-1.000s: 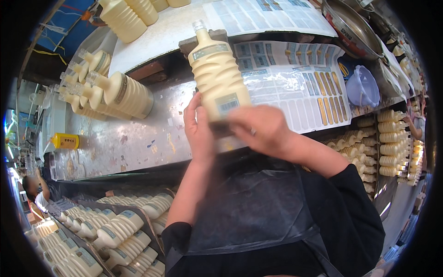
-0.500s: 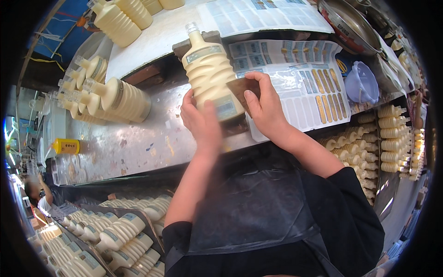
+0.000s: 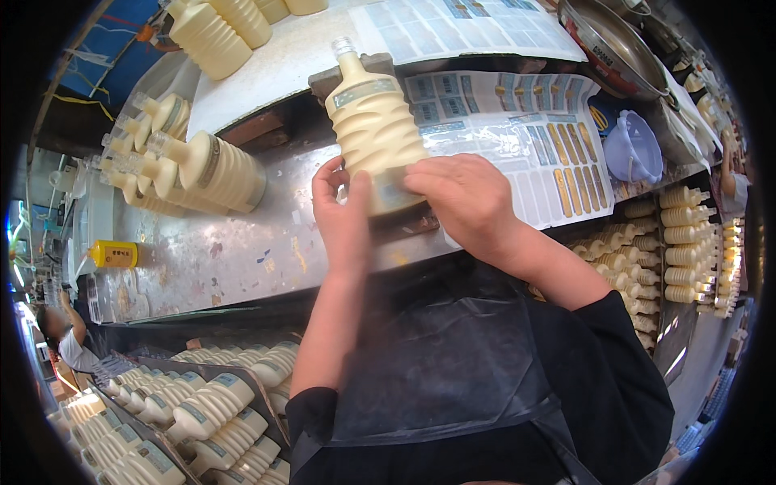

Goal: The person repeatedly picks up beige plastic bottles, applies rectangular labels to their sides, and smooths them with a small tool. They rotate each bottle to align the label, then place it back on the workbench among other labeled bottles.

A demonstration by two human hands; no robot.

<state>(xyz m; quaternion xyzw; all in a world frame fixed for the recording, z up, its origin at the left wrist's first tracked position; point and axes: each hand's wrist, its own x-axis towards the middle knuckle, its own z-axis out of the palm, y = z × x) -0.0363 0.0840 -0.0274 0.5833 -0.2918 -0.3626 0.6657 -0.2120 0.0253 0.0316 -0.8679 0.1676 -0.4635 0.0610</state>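
Observation:
A cream ribbed plastic bottle (image 3: pixel 373 121) lies on the metal worktable (image 3: pixel 242 259), its clear neck pointing away from me against a wooden block (image 3: pixel 323 79). My left hand (image 3: pixel 343 214) grips its base from the left. My right hand (image 3: pixel 469 198) lies flat over its lower right side, pressing on a label there. A band label sits near the bottle's shoulder.
Sticker sheets (image 3: pixel 533 137) lie to the right. A pile of cream bottles (image 3: pixel 194 166) lies to the left, with more behind (image 3: pixel 214 32). A yellow object (image 3: pixel 113 254), a lilac cup (image 3: pixel 634 149) and a metal bowl (image 3: pixel 614 48) stand nearby. Crates of bottles (image 3: pixel 202 404) sit below; another person (image 3: pixel 69 339) is at left.
The bottle was held tilted up off the table; it now lies down against the block. My right hand moved from its base onto its lower side.

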